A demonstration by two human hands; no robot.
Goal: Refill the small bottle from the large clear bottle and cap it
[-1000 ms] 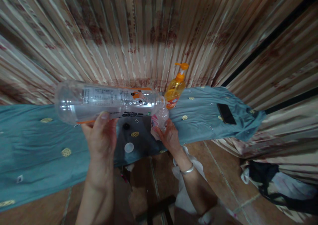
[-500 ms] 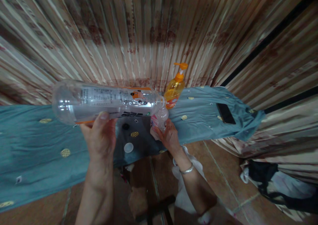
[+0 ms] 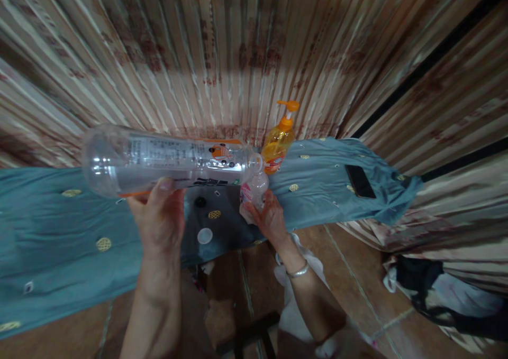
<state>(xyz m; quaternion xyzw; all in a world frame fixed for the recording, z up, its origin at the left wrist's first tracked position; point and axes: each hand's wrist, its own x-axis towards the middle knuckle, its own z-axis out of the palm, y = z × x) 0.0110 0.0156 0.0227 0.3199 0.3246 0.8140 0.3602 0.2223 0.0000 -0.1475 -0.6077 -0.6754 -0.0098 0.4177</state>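
Note:
A large clear plastic bottle (image 3: 174, 158) with an orange-edged label lies almost level in the air, its base slightly raised to the left. My left hand (image 3: 161, 216) is closed round its underside, thumb on the near face. The neck points right and meets the mouth of a small clear bottle (image 3: 256, 187) with a pink label. My right hand (image 3: 272, 216) grips that small bottle, which stands roughly upright, a little tilted. Whether liquid runs between the mouths cannot be made out. Close behind stands an orange pump bottle (image 3: 278, 145) with yellow liquid.
A blue-green patterned cloth (image 3: 119, 264) covers the long table. On it lie a white round cap (image 3: 205, 236), a small dark cap (image 3: 200, 202) and a black phone (image 3: 360, 181). Pleated curtains (image 3: 238, 47) hang behind. A dark stool (image 3: 250, 332) stands below on the tiled floor.
The large bottle's base end has risen very slightly. Both hands keep their hold, and the rest stays nearly the same apart from a small shift of the view.

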